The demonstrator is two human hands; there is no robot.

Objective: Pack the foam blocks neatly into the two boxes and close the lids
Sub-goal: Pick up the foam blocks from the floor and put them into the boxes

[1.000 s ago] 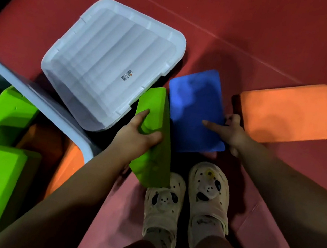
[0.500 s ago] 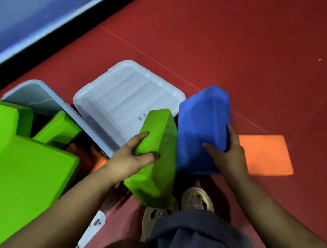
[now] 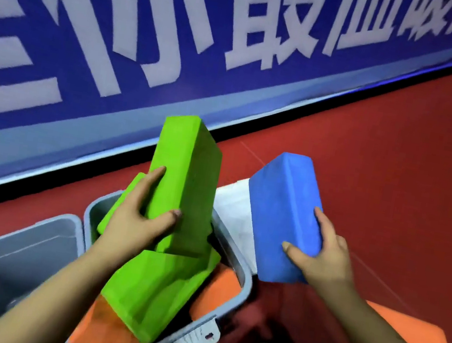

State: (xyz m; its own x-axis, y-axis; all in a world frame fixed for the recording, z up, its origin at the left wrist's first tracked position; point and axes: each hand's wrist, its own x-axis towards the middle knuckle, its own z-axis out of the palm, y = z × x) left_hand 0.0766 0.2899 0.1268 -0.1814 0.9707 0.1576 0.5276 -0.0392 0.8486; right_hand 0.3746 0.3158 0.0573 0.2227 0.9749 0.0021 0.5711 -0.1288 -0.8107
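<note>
Hands first, in the head view, the only one we have. Our left hand (image 3: 139, 216) grips a green foam block (image 3: 187, 182) held upright, fingers curled over its left face and the thumb pressed on its front face. The block hangs over the near box (image 3: 244, 267), a grey plastic tub on the red floor (image 3: 384, 168). Our right hand (image 3: 321, 253) holds a blue foam block (image 3: 283, 217), thumb on its front face and fingers wrapped round its right side; the block is tilted, its top leaning to the left, and it sits in the air just to the right of that box, over the white lid (image 3: 234, 211) that lies on the floor beyond the box's right rim.

Inside the near box we see a second green block (image 3: 157, 288) lying slanted on top, another green one (image 3: 119, 210) behind our left hand, and orange blocks (image 3: 106, 328) beneath them, one showing at the box's right wall. The blocks lie jumbled, not flat. A white latch (image 3: 190, 342) hangs at the box's near rim.

To the left, touching or just beside it, stands a second box (image 3: 36, 241), grey; we cannot tell what it holds. One orange block (image 3: 414, 340) lies flat on the floor by our right forearm. A blue banner (image 3: 151, 39) with white characters runs along the far edge of the floor.
</note>
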